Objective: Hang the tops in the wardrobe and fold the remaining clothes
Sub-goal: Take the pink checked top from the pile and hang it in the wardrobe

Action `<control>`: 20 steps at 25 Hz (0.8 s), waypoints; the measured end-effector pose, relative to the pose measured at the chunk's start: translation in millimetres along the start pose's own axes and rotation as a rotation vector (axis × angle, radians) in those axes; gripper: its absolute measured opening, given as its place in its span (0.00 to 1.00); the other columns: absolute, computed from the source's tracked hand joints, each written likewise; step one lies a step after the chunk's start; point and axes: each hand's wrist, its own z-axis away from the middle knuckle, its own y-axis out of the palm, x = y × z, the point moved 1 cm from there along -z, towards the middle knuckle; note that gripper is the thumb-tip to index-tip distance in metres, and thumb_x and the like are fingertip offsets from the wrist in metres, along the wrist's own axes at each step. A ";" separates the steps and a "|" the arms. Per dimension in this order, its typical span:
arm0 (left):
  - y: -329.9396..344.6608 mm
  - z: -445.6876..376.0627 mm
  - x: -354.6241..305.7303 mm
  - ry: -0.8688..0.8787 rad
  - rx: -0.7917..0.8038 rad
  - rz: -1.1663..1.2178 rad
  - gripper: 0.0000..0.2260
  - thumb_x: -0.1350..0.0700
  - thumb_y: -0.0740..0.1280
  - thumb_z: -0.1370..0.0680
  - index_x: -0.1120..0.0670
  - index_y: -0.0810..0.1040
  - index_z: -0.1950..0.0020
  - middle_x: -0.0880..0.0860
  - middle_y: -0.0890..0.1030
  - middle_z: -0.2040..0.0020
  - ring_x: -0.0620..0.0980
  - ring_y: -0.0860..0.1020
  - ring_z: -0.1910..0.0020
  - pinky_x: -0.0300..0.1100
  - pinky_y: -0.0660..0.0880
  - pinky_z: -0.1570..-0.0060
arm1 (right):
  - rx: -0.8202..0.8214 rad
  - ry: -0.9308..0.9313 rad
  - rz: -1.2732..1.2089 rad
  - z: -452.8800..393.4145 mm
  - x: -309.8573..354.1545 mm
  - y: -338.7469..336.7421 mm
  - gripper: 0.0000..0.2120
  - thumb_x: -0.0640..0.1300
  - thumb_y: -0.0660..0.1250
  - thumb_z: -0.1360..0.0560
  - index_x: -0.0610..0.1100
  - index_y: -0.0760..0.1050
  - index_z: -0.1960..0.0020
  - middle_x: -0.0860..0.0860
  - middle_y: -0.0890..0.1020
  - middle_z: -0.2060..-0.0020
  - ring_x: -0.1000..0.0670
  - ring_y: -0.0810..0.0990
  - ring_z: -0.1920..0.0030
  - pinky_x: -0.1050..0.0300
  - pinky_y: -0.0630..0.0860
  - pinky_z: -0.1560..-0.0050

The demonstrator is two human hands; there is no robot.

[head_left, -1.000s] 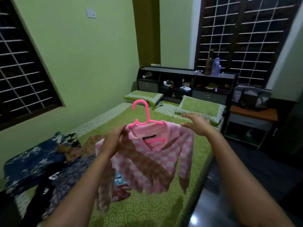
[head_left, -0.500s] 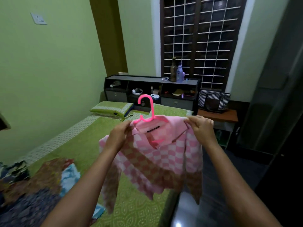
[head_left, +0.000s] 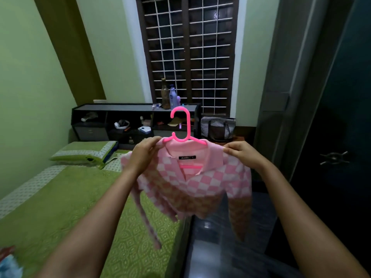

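You hold a top (head_left: 192,183) checked in pink and white, the squares turning pink and tan lower down, with a plain pink collar and a small black label. It sits on a bright pink hanger (head_left: 183,129). The bed cover (head_left: 66,201) is green with a pale repeating diamond print and a white patterned border. The walls (head_left: 30,81) are light green. The bag (head_left: 217,128) is striped black and white. The shelf unit (head_left: 112,121) is black.

Green walls (head_left: 30,81); barred window (head_left: 190,53)
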 end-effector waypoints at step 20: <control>244.9 -310.9 19.9 0.088 0.302 -0.286 0.11 0.55 0.57 0.20 0.58 0.76 0.50 0.60 0.80 0.49 0.60 0.78 0.49 0.47 0.70 0.56 | -0.984 0.101 0.236 -238.0 -126.3 -93.9 0.07 0.40 0.72 0.28 0.41 0.84 0.51 0.45 0.86 0.56 0.46 0.83 0.54 0.53 0.77 0.52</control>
